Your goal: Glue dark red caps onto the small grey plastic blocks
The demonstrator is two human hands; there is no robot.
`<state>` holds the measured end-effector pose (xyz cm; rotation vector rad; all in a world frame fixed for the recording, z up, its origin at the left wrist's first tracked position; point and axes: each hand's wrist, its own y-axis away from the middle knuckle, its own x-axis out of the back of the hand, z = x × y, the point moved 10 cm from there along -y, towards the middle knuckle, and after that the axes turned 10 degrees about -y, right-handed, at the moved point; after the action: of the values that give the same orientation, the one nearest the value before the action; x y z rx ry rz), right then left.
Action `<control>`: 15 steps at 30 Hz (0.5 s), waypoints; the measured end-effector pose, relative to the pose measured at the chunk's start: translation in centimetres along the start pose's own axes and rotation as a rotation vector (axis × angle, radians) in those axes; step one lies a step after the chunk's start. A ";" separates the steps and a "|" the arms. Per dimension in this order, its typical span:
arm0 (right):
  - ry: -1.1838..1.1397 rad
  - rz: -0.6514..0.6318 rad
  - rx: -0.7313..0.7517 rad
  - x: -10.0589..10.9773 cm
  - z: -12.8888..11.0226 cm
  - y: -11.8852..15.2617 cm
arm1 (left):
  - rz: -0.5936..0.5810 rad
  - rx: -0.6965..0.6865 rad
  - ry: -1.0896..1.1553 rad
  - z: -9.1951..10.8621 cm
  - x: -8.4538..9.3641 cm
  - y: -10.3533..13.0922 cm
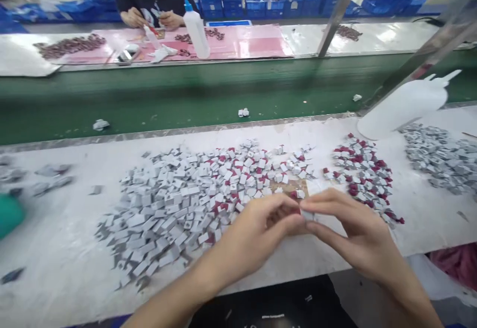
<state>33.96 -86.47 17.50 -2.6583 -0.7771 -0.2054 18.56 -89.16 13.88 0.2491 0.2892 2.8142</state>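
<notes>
My left hand (259,231) is closed in a pinch, its fingertips meeting those of my right hand. A bit of maroon shows by its fingers, but what they grip is mostly hidden. Between the thumb and fingers of my right hand (352,228) sits a small grey block (307,215). Left of both hands spreads a big heap of small grey blocks (167,208); some pieces on its right side have maroon parts. Beyond my right hand lies a smaller pile of grey-and-maroon pieces (365,171).
A white squeeze bottle (404,104) leans near a slanted metal post, beside another pile of grey pieces (443,159). A green belt (208,89) runs behind the white table (55,253). Across it, a co-worker's hands (152,19) are over a pink sheet. Something teal (9,214) is at far left.
</notes>
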 end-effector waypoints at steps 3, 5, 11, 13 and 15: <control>0.047 -0.067 -0.014 -1.7 -0.1 2.4 | 0.004 0.090 0.040 -2.2 -1.3 2.8; 0.043 -0.065 -0.046 -2.5 0.4 3.2 | 0.050 0.074 -0.035 -3.1 -1.3 4.4; 0.133 0.224 -0.232 0.2 3.3 5.2 | 0.709 -0.120 -0.880 -3.1 8.5 11.0; 0.158 0.344 -0.312 1.6 4.4 6.2 | 0.804 -0.059 -1.176 -3.6 11.6 12.1; 0.182 0.425 -0.390 2.5 5.4 7.1 | 0.793 -0.009 -1.351 -4.3 13.6 12.1</control>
<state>40.08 -88.76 11.00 -3.0310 -0.1087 -0.5193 1.59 -96.92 14.37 2.4714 -0.1962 2.4812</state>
